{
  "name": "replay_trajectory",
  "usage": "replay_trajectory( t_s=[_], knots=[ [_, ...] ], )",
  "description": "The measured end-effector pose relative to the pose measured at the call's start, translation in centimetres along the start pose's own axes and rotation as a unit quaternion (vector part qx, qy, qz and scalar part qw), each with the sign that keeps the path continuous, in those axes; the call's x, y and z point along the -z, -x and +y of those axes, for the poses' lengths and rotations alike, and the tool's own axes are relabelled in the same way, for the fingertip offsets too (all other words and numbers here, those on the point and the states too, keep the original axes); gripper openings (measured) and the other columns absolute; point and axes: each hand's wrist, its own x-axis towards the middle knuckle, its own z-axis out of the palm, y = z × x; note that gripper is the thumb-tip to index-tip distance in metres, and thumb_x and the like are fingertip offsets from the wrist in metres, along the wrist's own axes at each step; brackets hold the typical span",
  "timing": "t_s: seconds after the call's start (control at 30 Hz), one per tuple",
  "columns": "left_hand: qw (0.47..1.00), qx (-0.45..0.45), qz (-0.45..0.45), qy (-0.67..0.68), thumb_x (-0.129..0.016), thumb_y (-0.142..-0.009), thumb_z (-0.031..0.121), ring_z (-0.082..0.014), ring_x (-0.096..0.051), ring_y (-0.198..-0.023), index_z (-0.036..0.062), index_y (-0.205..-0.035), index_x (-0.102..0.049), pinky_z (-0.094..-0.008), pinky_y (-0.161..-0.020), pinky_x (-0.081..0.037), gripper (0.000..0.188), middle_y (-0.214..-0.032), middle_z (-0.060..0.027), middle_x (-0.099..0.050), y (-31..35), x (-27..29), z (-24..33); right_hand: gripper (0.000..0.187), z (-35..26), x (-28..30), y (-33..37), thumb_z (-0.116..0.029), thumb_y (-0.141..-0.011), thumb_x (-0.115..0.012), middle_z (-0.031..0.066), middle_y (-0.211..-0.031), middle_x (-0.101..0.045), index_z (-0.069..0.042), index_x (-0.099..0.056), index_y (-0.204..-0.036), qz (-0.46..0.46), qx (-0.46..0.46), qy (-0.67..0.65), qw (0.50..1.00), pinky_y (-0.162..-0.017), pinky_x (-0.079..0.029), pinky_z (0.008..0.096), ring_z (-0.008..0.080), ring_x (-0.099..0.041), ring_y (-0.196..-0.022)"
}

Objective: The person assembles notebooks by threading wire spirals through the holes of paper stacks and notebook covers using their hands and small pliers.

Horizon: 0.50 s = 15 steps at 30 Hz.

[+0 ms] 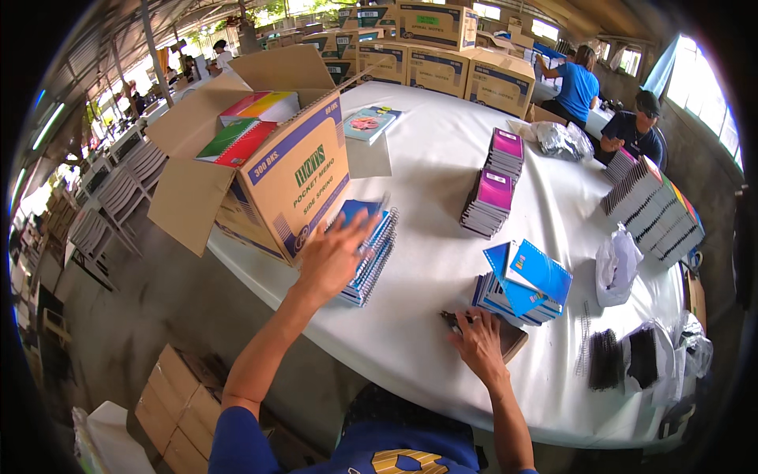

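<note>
My left hand [335, 257], blurred by motion, has its fingers spread over the top of a stack of blue spiral notebooks [369, 265]. The stack stands beside an open cardboard box. Near the table's front edge, my right hand [480, 346] is lowered onto a small brown tray or box [512, 341]. Its curled fingers are around a dark hand tool [450, 319], mostly hidden beneath them. Just beyond that hand sits another pile of blue notebooks [541, 272], the top ones lying askew.
The large carton [304, 186] holds coloured notebooks [241, 141]. Purple notebook stacks [496, 189] stand mid-table. At right are a tall notebook stack [655, 213], a plastic bag [617, 265] and black wire spirals [606, 359]. Two people sit beyond, near stacked cartons [438, 73].
</note>
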Motion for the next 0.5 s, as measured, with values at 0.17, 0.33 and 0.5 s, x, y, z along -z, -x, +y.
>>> replay_trajectory(
  t_s=[0.17, 0.33, 0.5],
  knots=[
    [0.993, -0.035, -0.056, 0.1, -0.068, -0.084, 0.044, -0.0401, -0.035, -0.139, 0.0219, -0.146, -0.042, -0.0506, -0.113, -0.029, 0.071, -0.149, -0.0128, -0.042, -0.5, 0.6, -2.3, 0.04, -2.4, 2.4, -2.8, -0.012, -0.084, -0.071, 0.0166, -0.131, -0.05, -0.005, -0.059, -0.121, 0.028, 0.014, -0.084, 0.996, -0.098, -0.041, 0.0464, 0.0358, -0.048, -0.121],
    [0.967, 0.075, 0.004, 0.243, -0.06, -0.094, 0.036, -0.035, -0.038, -0.138, 0.0115, -0.144, -0.043, -0.0391, -0.112, -0.033, 0.058, -0.149, -0.0138, -0.042, -8.9, -3.8, -10.3, 0.033, -8.4, 1.2, -12.9, -0.005, -0.09, -0.062, 0.0163, -0.136, -0.049, -0.002, -0.058, -0.123, 0.114, 0.102, -0.263, 0.953, -0.102, -0.042, 0.0444, 0.0366, -0.047, -0.125],
    [0.916, 0.083, -0.199, 0.338, -0.051, -0.1, 0.034, -0.031, -0.041, -0.137, 0.0054, -0.134, -0.055, -0.0358, -0.112, -0.033, 0.044, -0.151, -0.0135, -0.04, -10.4, -6.4, -10.9, 0.036, -11.9, -1.4, -16.6, -0.021, -0.09, -0.065, 0.0169, -0.133, -0.05, -0.003, -0.059, -0.121, 0.14, 0.166, -0.218, 0.951, -0.103, -0.038, 0.0491, 0.036, -0.047, -0.124]
  ],
)
